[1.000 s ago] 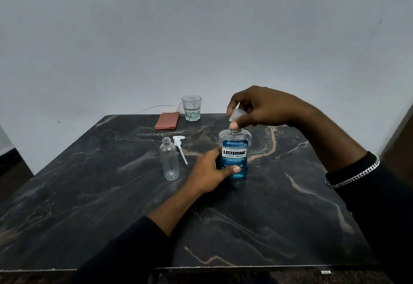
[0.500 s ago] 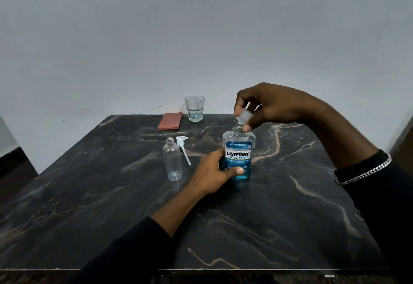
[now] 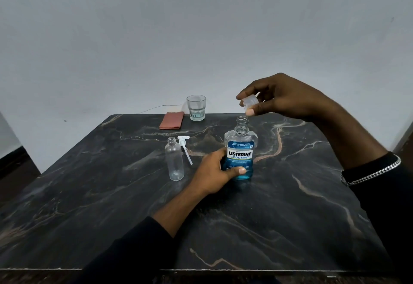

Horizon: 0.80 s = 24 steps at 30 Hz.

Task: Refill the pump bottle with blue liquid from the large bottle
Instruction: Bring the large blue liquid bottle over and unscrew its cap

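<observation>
Prep done, pour not begun: large bottle (image 3: 241, 154) at frame centre stands uncapped; pump bottle (image 3: 174, 160) just left of it is open and empty, pump head (image 3: 184, 147) lying beside it. Left hand (image 3: 215, 172) wraps the large bottle's base. Right hand (image 3: 277, 98) pinches the cap (image 3: 250, 101) above the neck

Large bottle (image 3: 241, 149) blue label reads "LISTERINE COOL MINT"; smaller print illegible
</observation>
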Each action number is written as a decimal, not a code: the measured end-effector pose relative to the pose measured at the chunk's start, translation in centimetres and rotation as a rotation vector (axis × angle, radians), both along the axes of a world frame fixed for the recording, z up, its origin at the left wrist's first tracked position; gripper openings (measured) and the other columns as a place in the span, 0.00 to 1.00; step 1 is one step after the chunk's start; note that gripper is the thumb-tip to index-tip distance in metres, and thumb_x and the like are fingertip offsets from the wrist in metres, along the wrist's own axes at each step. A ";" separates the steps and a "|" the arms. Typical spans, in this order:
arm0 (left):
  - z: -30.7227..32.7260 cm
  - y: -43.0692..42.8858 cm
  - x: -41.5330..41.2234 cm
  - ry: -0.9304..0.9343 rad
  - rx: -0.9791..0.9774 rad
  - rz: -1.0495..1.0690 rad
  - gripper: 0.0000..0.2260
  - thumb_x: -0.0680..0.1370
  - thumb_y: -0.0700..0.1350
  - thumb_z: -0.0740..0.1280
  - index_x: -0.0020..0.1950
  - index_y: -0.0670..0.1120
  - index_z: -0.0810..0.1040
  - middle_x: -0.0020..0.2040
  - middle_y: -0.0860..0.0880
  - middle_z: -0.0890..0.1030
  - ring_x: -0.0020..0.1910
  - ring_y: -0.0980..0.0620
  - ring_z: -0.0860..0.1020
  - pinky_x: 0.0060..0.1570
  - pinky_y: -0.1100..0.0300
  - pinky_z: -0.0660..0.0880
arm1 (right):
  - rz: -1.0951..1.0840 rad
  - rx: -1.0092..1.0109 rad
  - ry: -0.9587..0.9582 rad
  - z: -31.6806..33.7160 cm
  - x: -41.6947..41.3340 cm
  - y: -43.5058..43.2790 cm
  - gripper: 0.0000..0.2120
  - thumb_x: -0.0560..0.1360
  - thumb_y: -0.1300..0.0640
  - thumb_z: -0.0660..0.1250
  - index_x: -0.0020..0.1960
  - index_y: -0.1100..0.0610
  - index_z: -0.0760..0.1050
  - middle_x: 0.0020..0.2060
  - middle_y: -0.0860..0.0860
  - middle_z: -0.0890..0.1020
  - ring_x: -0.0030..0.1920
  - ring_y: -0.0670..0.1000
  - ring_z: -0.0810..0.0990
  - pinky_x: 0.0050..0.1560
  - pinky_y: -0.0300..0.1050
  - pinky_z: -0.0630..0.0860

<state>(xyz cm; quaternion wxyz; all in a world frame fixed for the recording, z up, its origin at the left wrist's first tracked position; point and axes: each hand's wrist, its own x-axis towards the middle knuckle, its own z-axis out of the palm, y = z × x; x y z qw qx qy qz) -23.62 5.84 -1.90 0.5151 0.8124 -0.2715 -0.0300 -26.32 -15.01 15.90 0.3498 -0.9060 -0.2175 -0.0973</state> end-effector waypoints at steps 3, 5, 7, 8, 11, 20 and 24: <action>0.0 0.0 0.0 -0.001 0.001 -0.003 0.26 0.74 0.48 0.79 0.71 0.47 0.77 0.65 0.51 0.83 0.64 0.55 0.81 0.68 0.49 0.77 | 0.041 0.162 0.038 -0.7 0.9 -0.4 0.16 0.75 0.57 0.75 0.63 0.53 0.81 0.51 0.52 0.86 0.50 0.54 0.87 0.52 0.46 0.83; 0.0 0.0 -0.1 -0.006 0.002 -0.003 0.26 0.74 0.48 0.79 0.71 0.47 0.77 0.65 0.52 0.83 0.63 0.55 0.81 0.68 0.50 0.77 | 0.050 0.260 0.061 -1.5 1.7 -0.7 0.14 0.78 0.58 0.71 0.64 0.57 0.80 0.51 0.56 0.85 0.50 0.57 0.87 0.50 0.47 0.83; 0.0 0.0 -0.1 -0.008 -0.005 0.000 0.26 0.74 0.48 0.79 0.70 0.47 0.78 0.65 0.52 0.84 0.62 0.56 0.82 0.67 0.51 0.78 | 0.040 0.326 0.072 -2.5 2.6 -0.8 0.13 0.79 0.57 0.70 0.62 0.59 0.80 0.51 0.56 0.85 0.52 0.57 0.86 0.49 0.46 0.82; 0.0 0.0 -0.1 -0.006 -0.012 -0.001 0.25 0.74 0.48 0.79 0.70 0.47 0.78 0.64 0.52 0.84 0.62 0.56 0.82 0.66 0.51 0.78 | 0.027 0.345 0.072 -3.1 3.0 -0.9 0.12 0.79 0.56 0.70 0.61 0.58 0.80 0.51 0.55 0.85 0.54 0.55 0.86 0.49 0.46 0.82; -0.1 -0.1 -0.1 -0.003 -0.022 -0.008 0.25 0.74 0.48 0.80 0.69 0.48 0.79 0.63 0.53 0.85 0.61 0.57 0.82 0.66 0.51 0.79 | -0.032 0.408 0.084 -4.8 4.6 -1.2 0.13 0.74 0.53 0.75 0.58 0.54 0.82 0.53 0.54 0.86 0.58 0.53 0.84 0.49 0.45 0.79; -0.6 -0.2 0.3 0.025 -0.049 -0.028 0.27 0.73 0.49 0.80 0.70 0.48 0.78 0.63 0.52 0.85 0.62 0.55 0.83 0.66 0.48 0.78 | -0.158 0.359 0.240 -11.5 8.8 -0.8 0.13 0.72 0.72 0.72 0.55 0.61 0.82 0.51 0.59 0.86 0.51 0.53 0.84 0.55 0.48 0.82; -0.8 -0.2 0.5 0.036 -0.046 -0.031 0.27 0.73 0.50 0.80 0.71 0.48 0.78 0.64 0.52 0.84 0.63 0.55 0.82 0.67 0.47 0.78 | -0.111 0.256 0.214 -12.5 9.4 0.7 0.09 0.72 0.62 0.76 0.53 0.56 0.84 0.50 0.56 0.86 0.51 0.53 0.85 0.55 0.47 0.81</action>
